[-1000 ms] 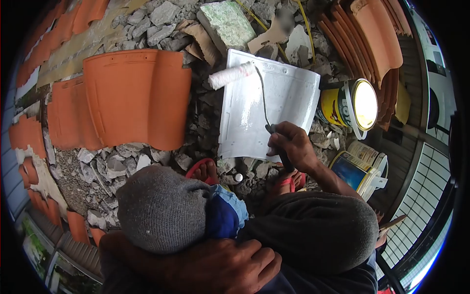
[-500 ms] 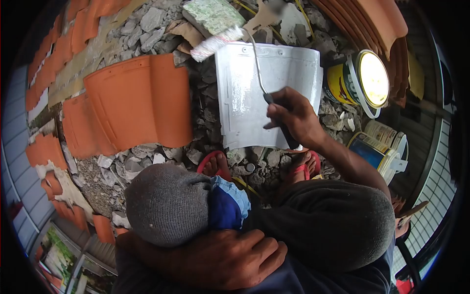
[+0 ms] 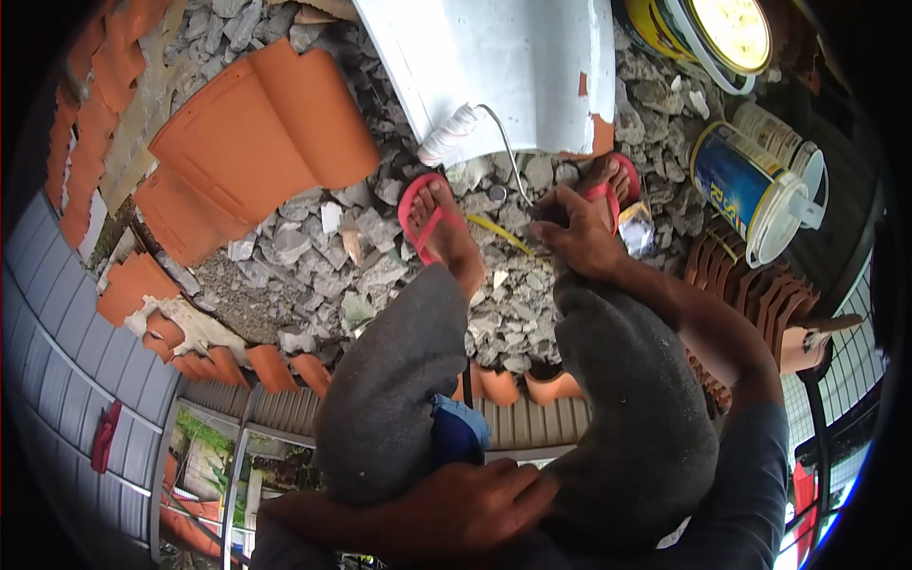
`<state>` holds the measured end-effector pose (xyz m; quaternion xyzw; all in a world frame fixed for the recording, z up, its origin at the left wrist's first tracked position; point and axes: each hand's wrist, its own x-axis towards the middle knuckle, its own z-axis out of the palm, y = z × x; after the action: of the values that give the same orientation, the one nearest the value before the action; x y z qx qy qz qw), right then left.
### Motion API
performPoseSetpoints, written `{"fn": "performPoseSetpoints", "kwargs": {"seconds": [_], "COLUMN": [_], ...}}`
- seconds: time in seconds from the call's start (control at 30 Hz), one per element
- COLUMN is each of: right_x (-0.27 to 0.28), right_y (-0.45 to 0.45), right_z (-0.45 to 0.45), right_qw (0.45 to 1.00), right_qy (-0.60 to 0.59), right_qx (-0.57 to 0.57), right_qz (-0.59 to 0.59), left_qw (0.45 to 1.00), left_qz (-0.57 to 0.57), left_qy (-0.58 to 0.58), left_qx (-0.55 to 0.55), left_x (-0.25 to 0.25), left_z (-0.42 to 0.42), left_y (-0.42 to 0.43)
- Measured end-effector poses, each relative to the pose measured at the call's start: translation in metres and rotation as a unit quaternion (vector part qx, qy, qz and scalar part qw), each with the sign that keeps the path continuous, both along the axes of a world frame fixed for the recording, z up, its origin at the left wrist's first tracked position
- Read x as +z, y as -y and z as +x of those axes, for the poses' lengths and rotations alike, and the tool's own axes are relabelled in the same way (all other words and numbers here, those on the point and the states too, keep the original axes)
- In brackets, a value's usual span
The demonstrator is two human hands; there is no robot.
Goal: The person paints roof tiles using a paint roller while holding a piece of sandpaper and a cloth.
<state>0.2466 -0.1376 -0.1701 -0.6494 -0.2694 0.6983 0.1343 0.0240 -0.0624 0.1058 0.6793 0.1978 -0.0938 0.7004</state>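
Note:
My right hand (image 3: 581,233) is closed around the handle of a paint roller (image 3: 450,136). The roller's fluffy white cover lies over the near left edge of a roof tile (image 3: 494,66) coated in wet-looking white paint. Bare orange patches show along that tile's right side and near right corner. Low in the view, my left hand (image 3: 494,503) rests at my lap with loosely bent fingers and nothing visible in them. Beside it is a bunched blue cloth (image 3: 460,432), between my legs.
Unpainted orange tiles (image 3: 266,123) lie at left on broken rubble (image 3: 513,313). At right are a yellow-and-black paint bucket (image 3: 655,28), a blue bucket (image 3: 746,195) and stacked tiles (image 3: 722,275). My feet in red flip-flops (image 3: 432,218) stand on the rubble.
The view has tilted, so the white tile sits higher in it. My right hand has drawn the roller from the tile's far left edge to its near edge. My left hand stays at my lap.

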Motion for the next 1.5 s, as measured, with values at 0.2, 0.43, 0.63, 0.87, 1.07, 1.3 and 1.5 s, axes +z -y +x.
{"fn": "performPoseSetpoints", "kwargs": {"seconds": [0.2, 0.43, 0.63, 0.87, 1.07, 1.3, 1.5], "right_x": [0.029, 0.025, 0.057, 0.036, 0.046, 0.073, 0.085], "right_y": [0.012, 0.007, 0.002, 0.021, 0.015, -0.015, -0.031], "right_z": [-0.045, -0.096, -0.094, -0.127, -0.182, -0.237, -0.224], "right_qw": [0.997, 0.989, 0.987, 0.974, 0.753, 0.657, 0.707], "right_qy": [0.029, 0.1, 0.095, 0.146, -0.151, -0.242, -0.183], "right_qx": [-0.035, -0.088, -0.128, -0.157, -0.605, -0.668, -0.645], "right_qz": [0.063, -0.06, -0.037, -0.073, -0.209, -0.253, -0.224], "left_qw": [0.963, 0.937, 0.938, 0.916, 0.979, 0.852, 0.927], "left_qz": [-0.156, -0.154, -0.125, -0.189, -0.119, -0.17, -0.043], "left_qy": [-0.209, -0.302, -0.321, -0.353, -0.164, -0.479, -0.365], "left_qx": [0.073, 0.084, 0.045, 0.014, 0.016, -0.122, -0.071], "left_x": [0.011, -0.008, -0.025, -0.044, -0.065, -0.036, -0.047], "left_z": [0.004, 0.015, 0.015, 0.01, -0.037, 0.035, 0.003], "left_y": [0.051, 0.106, 0.153, 0.176, 0.216, 0.143, 0.189]}}
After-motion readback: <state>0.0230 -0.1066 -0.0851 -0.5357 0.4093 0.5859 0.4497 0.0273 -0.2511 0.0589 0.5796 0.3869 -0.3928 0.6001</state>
